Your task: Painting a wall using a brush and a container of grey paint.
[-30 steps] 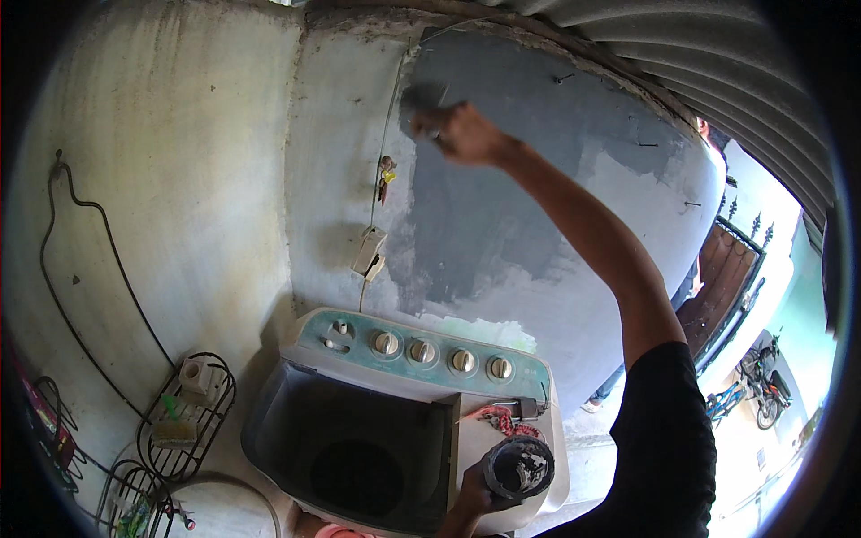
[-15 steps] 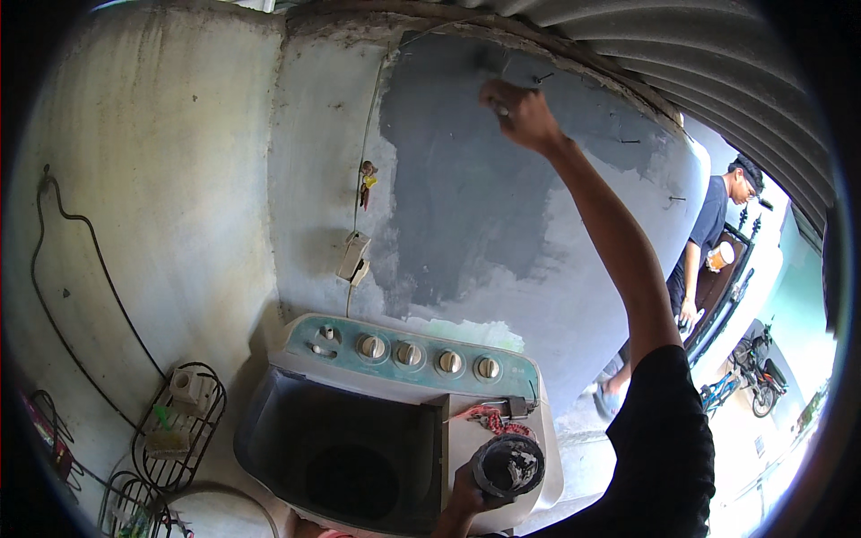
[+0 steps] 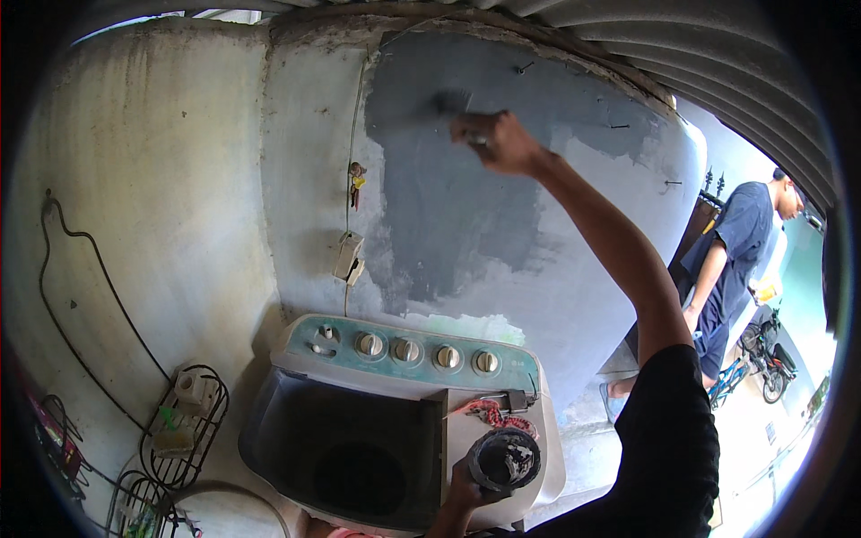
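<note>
Nearest, the left hand [image 3: 459, 491] grips a paint can [image 3: 503, 460] over the washing machine [image 3: 395, 421], whose open tub sits to its left. A wire rack [image 3: 184, 421] stands left of the machine. Farther, the right hand [image 3: 499, 143] is closed around a paintbrush [image 3: 451, 105] pressed on the grey-painted wall [image 3: 448, 215]. A person [image 3: 731, 269] stands far right.

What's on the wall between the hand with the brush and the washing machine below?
In the head view, only wet grey paint lies between the right hand and the washing machine, ending in a bare pale strip.
</note>
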### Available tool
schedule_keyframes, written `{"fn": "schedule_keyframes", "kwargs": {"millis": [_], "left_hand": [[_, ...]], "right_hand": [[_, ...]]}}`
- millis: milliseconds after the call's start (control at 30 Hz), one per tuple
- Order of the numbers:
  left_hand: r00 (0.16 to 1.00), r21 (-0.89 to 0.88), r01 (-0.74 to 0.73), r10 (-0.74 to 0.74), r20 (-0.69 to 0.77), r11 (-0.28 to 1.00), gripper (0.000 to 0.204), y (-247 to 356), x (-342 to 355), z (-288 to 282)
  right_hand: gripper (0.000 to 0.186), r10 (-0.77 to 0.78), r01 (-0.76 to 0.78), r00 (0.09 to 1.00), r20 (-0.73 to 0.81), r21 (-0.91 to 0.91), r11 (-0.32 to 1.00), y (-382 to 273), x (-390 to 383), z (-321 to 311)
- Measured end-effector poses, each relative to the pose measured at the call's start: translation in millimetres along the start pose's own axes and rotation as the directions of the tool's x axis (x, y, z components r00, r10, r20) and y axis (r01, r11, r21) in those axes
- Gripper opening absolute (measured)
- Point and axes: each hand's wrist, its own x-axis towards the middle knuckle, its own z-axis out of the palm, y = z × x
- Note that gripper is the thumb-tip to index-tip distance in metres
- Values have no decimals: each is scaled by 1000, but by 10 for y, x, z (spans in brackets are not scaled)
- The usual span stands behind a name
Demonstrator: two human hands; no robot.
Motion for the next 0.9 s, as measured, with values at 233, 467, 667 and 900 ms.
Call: {"fn": "schedule_keyframes", "kwargs": {"millis": [233,467,667,900], "left_hand": [[998,135,43,-47,29,990,98,-68,-39,-43],[996,290,19,-43,76,957,95,-273,-91,-144],[981,346,138,-176,78,928,92,-240,-126,-129],[983,414,155,-183,30,897,86,-55,-83,-65]], "right_hand": [[36,-25,28,986,-166,15,999,-24,-47,-157],[41,-55,57,998,20,-118,991,-440,-1047,926],[39,1,-153,934,357,398,904,-1697,-1993,1578],[42,218,-304,951,219,540,785,-1568,-2049,1821]]}}
